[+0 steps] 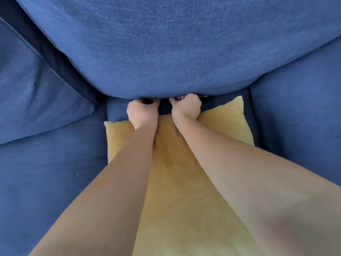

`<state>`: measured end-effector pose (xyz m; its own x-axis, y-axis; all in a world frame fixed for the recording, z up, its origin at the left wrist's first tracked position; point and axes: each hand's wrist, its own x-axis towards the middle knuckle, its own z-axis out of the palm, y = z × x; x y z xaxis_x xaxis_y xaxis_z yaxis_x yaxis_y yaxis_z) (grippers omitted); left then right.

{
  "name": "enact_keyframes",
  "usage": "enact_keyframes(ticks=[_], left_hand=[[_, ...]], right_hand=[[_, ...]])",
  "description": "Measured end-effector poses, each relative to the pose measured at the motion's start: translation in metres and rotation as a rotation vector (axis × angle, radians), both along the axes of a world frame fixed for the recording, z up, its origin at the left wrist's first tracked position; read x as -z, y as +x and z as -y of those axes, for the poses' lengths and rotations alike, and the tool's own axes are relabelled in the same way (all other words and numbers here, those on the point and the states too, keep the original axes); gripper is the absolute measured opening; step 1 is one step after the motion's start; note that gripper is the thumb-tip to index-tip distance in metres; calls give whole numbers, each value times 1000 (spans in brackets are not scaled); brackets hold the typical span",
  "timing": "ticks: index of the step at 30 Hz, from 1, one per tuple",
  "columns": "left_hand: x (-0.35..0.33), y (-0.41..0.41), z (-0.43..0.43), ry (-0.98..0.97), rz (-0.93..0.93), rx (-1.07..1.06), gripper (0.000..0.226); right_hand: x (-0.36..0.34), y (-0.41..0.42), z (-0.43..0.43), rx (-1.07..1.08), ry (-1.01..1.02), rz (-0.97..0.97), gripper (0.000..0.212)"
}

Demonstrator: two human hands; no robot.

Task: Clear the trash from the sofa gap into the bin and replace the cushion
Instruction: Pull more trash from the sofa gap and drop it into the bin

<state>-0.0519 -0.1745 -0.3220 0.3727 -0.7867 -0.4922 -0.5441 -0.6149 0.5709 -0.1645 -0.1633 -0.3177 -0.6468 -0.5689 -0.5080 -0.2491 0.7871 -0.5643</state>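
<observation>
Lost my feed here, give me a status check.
Left hand and right hand curled at the blue back cushion's lower edge. Small dark bits there, unclear. Yellow pillow under forearms.

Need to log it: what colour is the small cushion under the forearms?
Yellow cushion, plain; the head view shows it.

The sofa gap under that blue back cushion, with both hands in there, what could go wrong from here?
1. Both fists, left hand and right hand, curl at the dark gap beneath the blue back cushion; fingertips are hidden, so small scraps might get pushed deeper unseen.
2. The forearms rest across the yellow pillow; pulling back may drag it off the seat.
3. No bin is in view, so trash could drop on the way.
</observation>
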Motion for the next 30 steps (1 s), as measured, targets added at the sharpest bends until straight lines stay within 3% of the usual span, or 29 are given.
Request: enact_keyframes(ticks=[7,13,20,26,30], left_hand=[[16,-8,3,17,55,-61,38],[20,-6,6,34,36,-123,39],[5,-1,-5,0,-32,-94,35],[-42,1,-34,-92,-125,-52,21],[-83,-9,-52,-180,-100,7,19]], right_hand=[[21,-4,1,-27,-18,-108,29],[23,-6,0,16,-78,-104,18],[11,-12,-5,64,-73,37,16],[-33,-27,-23,66,-89,198,29],[-80,-47,-46,37,-186,240,16]])
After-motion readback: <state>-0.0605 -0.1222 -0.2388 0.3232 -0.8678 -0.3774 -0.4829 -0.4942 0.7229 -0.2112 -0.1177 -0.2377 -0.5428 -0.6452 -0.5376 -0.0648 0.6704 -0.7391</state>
